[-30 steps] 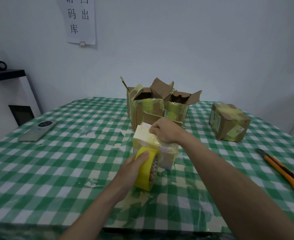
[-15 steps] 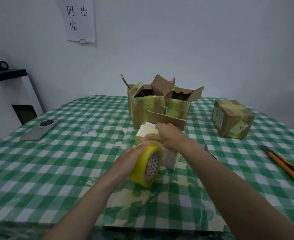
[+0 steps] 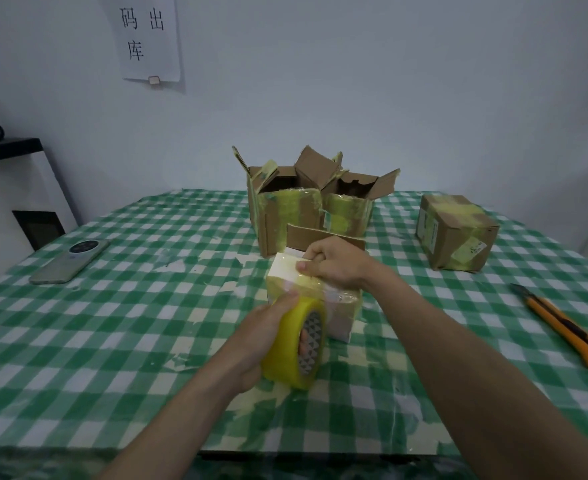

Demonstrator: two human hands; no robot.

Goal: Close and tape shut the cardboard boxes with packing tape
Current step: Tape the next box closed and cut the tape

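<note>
Taping a small pale box (image 3: pixel 311 299) near the middle of the checked table (image 3: pixel 112 341), just in front of two open cardboard boxes (image 3: pixel 313 202).

Left hand (image 3: pixel 261 337): curled round the yellow tape roll (image 3: pixel 296 341), fingers through the core, thumb on the outer face. Holding the roll on edge, just before the near side of the box, probably so that the strip comes off straight over the top. Strip itself thin and shiny, hard to follow exactly.

Right hand (image 3: pixel 334 265): pressing down on the far top of the box, fingers bent over the far edge, thumb flat on the tape end. Likely there for two reasons: to keep the light box from sliding toward the roll, and to fix the tape end while pulling.

One brown box (image 3: pixel 455 233) standing well apart to the right, already closed and taped. The two at the back with flaps up, not yet done. So, by judgement, some way still to go.

Orange utility knife (image 3: pixel 569 330) lying at the right, within reach, probably for cutting the strip. Phone (image 3: pixel 69 261) resting at the left, away from the work.
</note>
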